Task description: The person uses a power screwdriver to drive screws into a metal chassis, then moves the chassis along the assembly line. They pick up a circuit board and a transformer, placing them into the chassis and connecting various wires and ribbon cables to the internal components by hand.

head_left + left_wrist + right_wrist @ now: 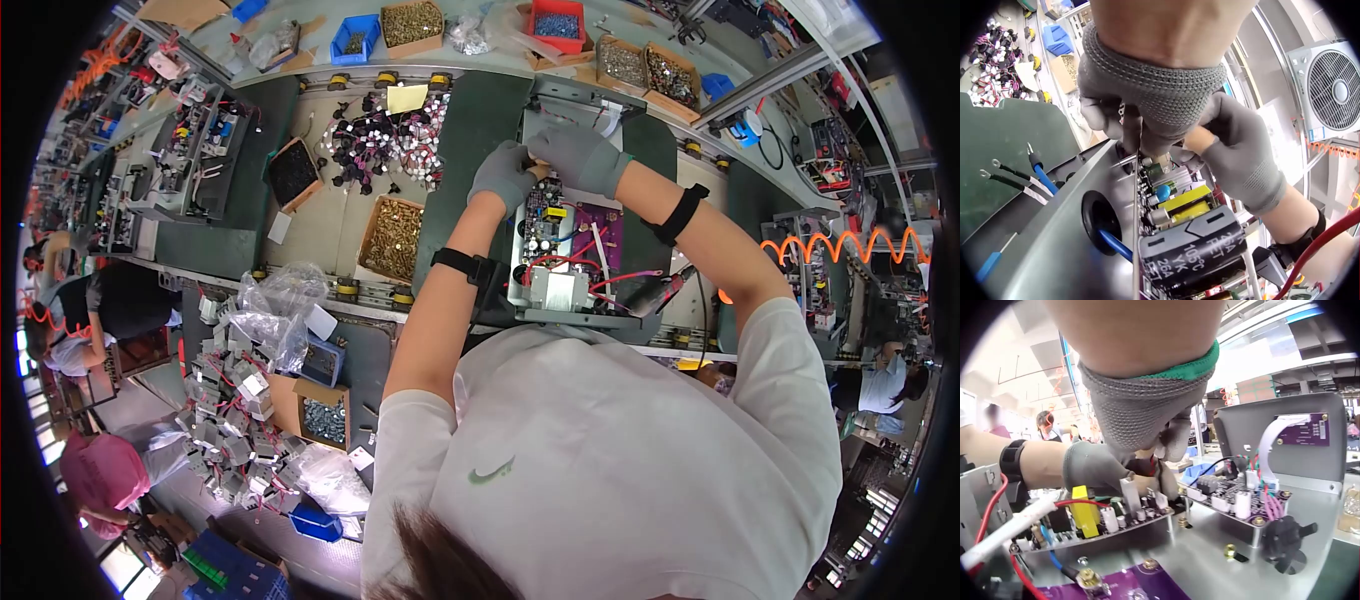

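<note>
Both hands wear grey gloves and meet over the upper part of an open metal chassis [575, 318]. My left hand [504, 178] reaches down with bent fingers beside the chassis wall, at the end of a populated circuit board [546, 228]. From the other side my right hand [588, 160] comes in, its bent fingers against the left ones; a bare fingertip [1200, 140] shows. Fingers hide what lies between them, so I cannot tell what is held. Close below stand a large black capacitor [1191, 247] and yellow transformer [1084, 511]. A smaller board [1229, 503] sits beside the fingertips.
Red wires [560, 262] and a purple board [1129, 584] lie inside the chassis. Connector leads [385, 140] are heaped left of it, near a box of brass fasteners [392, 238]. Bins of small parts [556, 28] line the back. A coiled orange hose [840, 246] hangs at right.
</note>
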A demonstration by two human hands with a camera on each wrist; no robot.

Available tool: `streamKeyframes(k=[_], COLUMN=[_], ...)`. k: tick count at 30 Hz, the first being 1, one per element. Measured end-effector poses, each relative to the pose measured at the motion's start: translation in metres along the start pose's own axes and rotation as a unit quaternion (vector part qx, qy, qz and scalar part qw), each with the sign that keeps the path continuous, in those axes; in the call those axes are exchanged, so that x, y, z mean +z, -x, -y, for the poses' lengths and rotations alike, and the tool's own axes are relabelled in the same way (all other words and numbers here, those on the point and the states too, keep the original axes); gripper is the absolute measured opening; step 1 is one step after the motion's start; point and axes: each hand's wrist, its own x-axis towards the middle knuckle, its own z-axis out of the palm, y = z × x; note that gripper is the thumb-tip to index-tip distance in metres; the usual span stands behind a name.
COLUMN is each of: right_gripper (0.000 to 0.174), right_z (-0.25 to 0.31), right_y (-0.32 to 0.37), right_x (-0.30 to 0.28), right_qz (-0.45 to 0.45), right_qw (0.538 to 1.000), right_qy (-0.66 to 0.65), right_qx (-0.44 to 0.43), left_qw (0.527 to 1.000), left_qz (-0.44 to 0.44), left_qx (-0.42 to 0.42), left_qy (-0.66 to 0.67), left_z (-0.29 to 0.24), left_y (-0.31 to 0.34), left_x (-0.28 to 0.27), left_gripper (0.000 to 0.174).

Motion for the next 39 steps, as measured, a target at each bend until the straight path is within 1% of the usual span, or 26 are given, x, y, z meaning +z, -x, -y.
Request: streamKeyframes(k=[2,4,5,6,7,9,10,11,12,14,15,17,18,19,20,21,23,24,25,26,27,29,31,33,37,39], right_gripper=[0.032,0.031,0.032,0.033,0.033,0.038,0.038,0.038,0.037,0.032,0.028,0.023,0.019,0.019,0.017,0.015,0.014,0.014,0.014,0.013,0.012,0.015,0.018,0.02,0.021,0.017], right_z=[-0.005,-0.004,-0.002,0.0,-0.001,-0.004,-0.002,0.001,0.004,0.004,0.002,-0.006,-0.004,-0.001,0.004,0.009,0.015,0.017,0.019,0.022,0.024,0.024,0.022,0.012,0.006,0.004], right_y=[0.008,0.012,0.014,0.016,0.016,0.01,0.006,0.002,-0.001,-0.006,-0.008,-0.006,-0.006,-0.004,0.001,0.005,0.01,0.012,0.011,0.007,0.005,0.001,-0.001,0.0,-0.002,0.001], right_x=[0.004,0.005,0.006,0.007,0.009,0.009,0.007,0.005,0.002,0.006,0.007,0.015,0.011,0.008,0.003,-0.003,-0.007,-0.008,-0.008,-0.007,-0.008,-0.014,-0.013,-0.009,-0.004,-0.005], right_qz=[-0.022,-0.045,-0.061,-0.077,-0.075,-0.096,-0.096,-0.076,-0.055,-0.055,-0.056,-0.043,-0.032,-0.029,-0.024,-0.02,0.004,0.026,0.03,0.09,0.148,0.142,0.137,0.065,0.07,-0.025], right_qw=[0.999,0.998,0.993,0.984,0.984,0.99,0.99,0.996,0.998,0.998,0.998,0.997,0.996,0.996,0.992,0.986,0.981,0.974,0.973,0.964,0.95,0.952,0.955,0.968,0.969,0.985], right_qy=[-0.005,-0.01,-0.04,-0.071,-0.072,-0.062,-0.062,-0.023,0.017,0.023,0.032,0.053,0.072,0.073,0.083,0.095,0.131,0.166,0.168,0.148,0.127,0.1,0.071,0.059,0.067,0.046], right_qx=[0.022,0.045,0.093,0.141,0.142,0.082,0.081,0.039,-0.001,0.002,0.002,0.024,0.047,0.046,0.09,0.133,0.144,0.153,0.154,0.2,0.244,0.25,0.255,0.234,0.226,0.166], left_qw=[1.0,0.998,0.991,0.991,0.993,0.994,0.996,0.996,0.996,0.991,0.991,0.997,0.997,0.999,0.996,0.996,0.974,0.974,0.961,0.943,0.944,0.931,0.941,0.951,0.984,0.992], left_qz=[0.017,0.041,0.064,0.065,0.083,0.098,0.063,0.029,0.029,0.087,0.087,0.013,0.012,-0.025,-0.061,-0.062,-0.111,-0.111,-0.095,-0.079,-0.08,-0.08,-0.083,-0.086,-0.036,-0.023], left_qx=[-0.003,-0.03,-0.057,-0.058,-0.049,-0.04,-0.045,-0.051,-0.052,-0.103,-0.102,-0.063,-0.064,-0.025,0.015,0.015,0.105,0.105,0.146,0.185,0.183,0.202,0.195,0.188,0.089,0.057], left_qy=[-0.007,0.049,0.102,0.104,0.069,0.034,0.053,0.072,0.072,0.017,0.018,0.037,0.04,-0.012,-0.064,-0.061,-0.17,-0.166,-0.216,-0.266,-0.263,-0.295,-0.262,-0.23,-0.148,-0.109], left_z=[0.0,0.005,0.008,0.003,-0.002,-0.009,-0.011,-0.011,-0.01,-0.008,-0.008,-0.006,-0.006,-0.007,-0.007,-0.008,-0.009,-0.009,-0.008,-0.007,-0.008,-0.009,-0.002,0.0,-0.014,-0.018], left_y=[-0.002,-0.01,-0.013,-0.014,-0.015,-0.014,-0.011,-0.009,-0.01,-0.011,-0.01,-0.007,-0.006,-0.006,-0.006,-0.005,-0.004,-0.005,-0.007,-0.008,-0.008,-0.008,-0.009,-0.011,-0.009,-0.006], left_x=[-0.001,-0.001,-0.001,-0.004,-0.008,-0.014,-0.015,-0.015,-0.016,-0.015,-0.013,-0.006,0.0,0.007,0.012,0.014,0.019,0.019,0.017,0.017,0.016,0.012,0.014,0.015,0.009,0.009], left_gripper=[0.046,0.045,0.043,0.043,0.042,0.04,0.037,0.033,0.033,0.034,0.034,0.026,0.026,0.022,0.018,0.018,0.014,0.014,0.014,0.015,0.015,0.016,0.018,0.02,0.024,0.024])
